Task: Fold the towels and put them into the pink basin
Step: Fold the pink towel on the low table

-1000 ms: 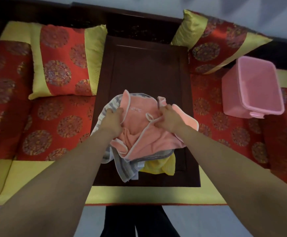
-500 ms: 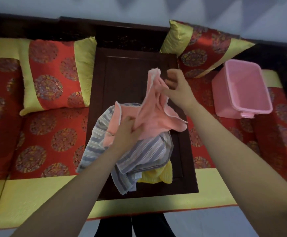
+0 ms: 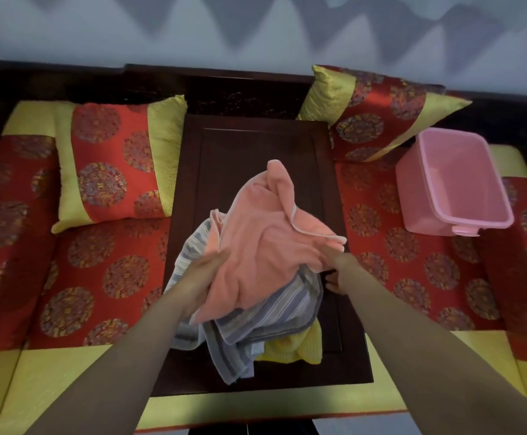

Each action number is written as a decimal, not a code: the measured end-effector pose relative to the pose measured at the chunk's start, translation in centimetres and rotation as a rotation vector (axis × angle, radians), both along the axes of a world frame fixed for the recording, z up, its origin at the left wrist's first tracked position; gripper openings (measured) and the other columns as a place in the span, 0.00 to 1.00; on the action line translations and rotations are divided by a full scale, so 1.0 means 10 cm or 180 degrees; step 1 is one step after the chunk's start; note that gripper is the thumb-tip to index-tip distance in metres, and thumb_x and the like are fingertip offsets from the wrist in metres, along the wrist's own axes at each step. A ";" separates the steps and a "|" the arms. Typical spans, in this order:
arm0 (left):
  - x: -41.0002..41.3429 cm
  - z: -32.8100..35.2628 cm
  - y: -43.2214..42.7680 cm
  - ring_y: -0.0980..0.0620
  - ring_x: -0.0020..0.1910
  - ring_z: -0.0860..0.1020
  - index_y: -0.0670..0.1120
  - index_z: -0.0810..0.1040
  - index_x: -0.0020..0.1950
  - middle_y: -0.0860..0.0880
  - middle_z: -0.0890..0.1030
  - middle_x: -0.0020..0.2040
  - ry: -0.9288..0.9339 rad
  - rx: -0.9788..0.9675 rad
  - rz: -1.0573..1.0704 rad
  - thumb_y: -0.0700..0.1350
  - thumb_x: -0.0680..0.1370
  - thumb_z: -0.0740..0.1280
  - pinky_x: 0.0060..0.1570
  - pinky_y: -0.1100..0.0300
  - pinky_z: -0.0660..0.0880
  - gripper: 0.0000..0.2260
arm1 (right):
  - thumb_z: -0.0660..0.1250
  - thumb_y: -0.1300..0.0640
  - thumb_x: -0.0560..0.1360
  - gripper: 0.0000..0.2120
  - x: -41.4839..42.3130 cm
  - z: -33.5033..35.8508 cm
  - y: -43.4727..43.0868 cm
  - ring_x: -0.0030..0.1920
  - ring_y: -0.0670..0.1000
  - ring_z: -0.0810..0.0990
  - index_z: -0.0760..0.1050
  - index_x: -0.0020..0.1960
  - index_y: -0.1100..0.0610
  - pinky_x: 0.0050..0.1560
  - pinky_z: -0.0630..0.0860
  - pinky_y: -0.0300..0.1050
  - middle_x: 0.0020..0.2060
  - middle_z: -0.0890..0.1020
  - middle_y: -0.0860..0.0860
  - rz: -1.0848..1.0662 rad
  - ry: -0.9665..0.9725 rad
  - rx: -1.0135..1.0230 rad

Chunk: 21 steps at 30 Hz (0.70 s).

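Head view: since a moment ago the pink towel [image 3: 265, 246] has been lowered mid-frame, fingers clamped on it (pink basin [image 3: 453, 183] empty), folding barely begun.

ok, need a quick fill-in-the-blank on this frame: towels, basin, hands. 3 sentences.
1. Both hands hold the ____ towel on top of the pile.
2. The pink basin is ____ inside.
3. The yellow towel lies ____ the striped towel.

Missing words: pink; empty; under
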<state>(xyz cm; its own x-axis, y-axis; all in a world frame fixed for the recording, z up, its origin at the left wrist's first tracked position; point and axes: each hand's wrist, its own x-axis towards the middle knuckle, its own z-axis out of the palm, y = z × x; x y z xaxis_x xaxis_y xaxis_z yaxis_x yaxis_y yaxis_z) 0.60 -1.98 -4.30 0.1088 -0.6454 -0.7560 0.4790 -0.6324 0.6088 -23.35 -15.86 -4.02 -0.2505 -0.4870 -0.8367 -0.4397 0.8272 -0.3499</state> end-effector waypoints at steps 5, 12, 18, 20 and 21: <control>-0.05 0.38 -0.34 0.49 0.50 0.80 0.41 0.77 0.60 0.44 0.83 0.52 -0.0247 -0.0402 0.0252 0.40 0.77 0.66 0.57 0.51 0.75 0.12 | 0.67 0.56 0.75 0.07 -0.01 -0.02 0.06 0.32 0.48 0.71 0.71 0.41 0.56 0.30 0.68 0.40 0.35 0.72 0.51 -0.0067 -0.0536 -0.0243; 0.11 1.52 -0.92 0.46 0.53 0.77 0.34 0.76 0.59 0.39 0.79 0.53 -0.0017 -0.1439 0.0213 0.45 0.75 0.68 0.59 0.51 0.74 0.17 | 0.58 0.60 0.78 0.07 0.24 0.65 -0.43 0.39 0.51 0.76 0.73 0.45 0.57 0.43 0.76 0.47 0.48 0.76 0.56 -0.0806 -0.1455 -0.1513; 0.34 1.97 -0.59 0.46 0.47 0.82 0.40 0.80 0.55 0.41 0.82 0.49 0.0419 -0.2187 -0.0554 0.44 0.63 0.78 0.43 0.55 0.82 0.23 | 0.65 0.57 0.75 0.04 0.05 1.44 -0.51 0.38 0.48 0.80 0.76 0.46 0.58 0.38 0.77 0.42 0.42 0.82 0.51 0.0667 -0.3116 -0.1662; 0.45 1.68 -0.28 0.43 0.47 0.82 0.37 0.76 0.60 0.39 0.81 0.51 0.0494 -0.1897 -0.0995 0.40 0.58 0.81 0.40 0.54 0.82 0.32 | 0.67 0.64 0.72 0.03 -0.09 1.42 -0.40 0.36 0.47 0.79 0.74 0.43 0.58 0.34 0.77 0.37 0.39 0.80 0.50 0.1357 -0.3185 -0.1272; 0.49 1.51 -0.12 0.41 0.50 0.81 0.37 0.75 0.61 0.38 0.80 0.52 0.0411 -0.1697 -0.1239 0.41 0.57 0.82 0.44 0.53 0.82 0.34 | 0.67 0.66 0.71 0.04 -0.16 1.35 -0.35 0.36 0.47 0.79 0.75 0.42 0.58 0.35 0.77 0.37 0.39 0.80 0.51 0.1604 -0.3125 -0.1055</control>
<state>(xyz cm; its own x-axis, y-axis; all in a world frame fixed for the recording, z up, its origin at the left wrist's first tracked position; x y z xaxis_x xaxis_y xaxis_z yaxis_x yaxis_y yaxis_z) 5.54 -3.14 10.77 -0.2774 -0.9079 -0.3143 0.3668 -0.4025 0.8387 -24.97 -19.36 9.52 0.7235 -0.5792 -0.3756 -0.1120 0.4384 -0.8918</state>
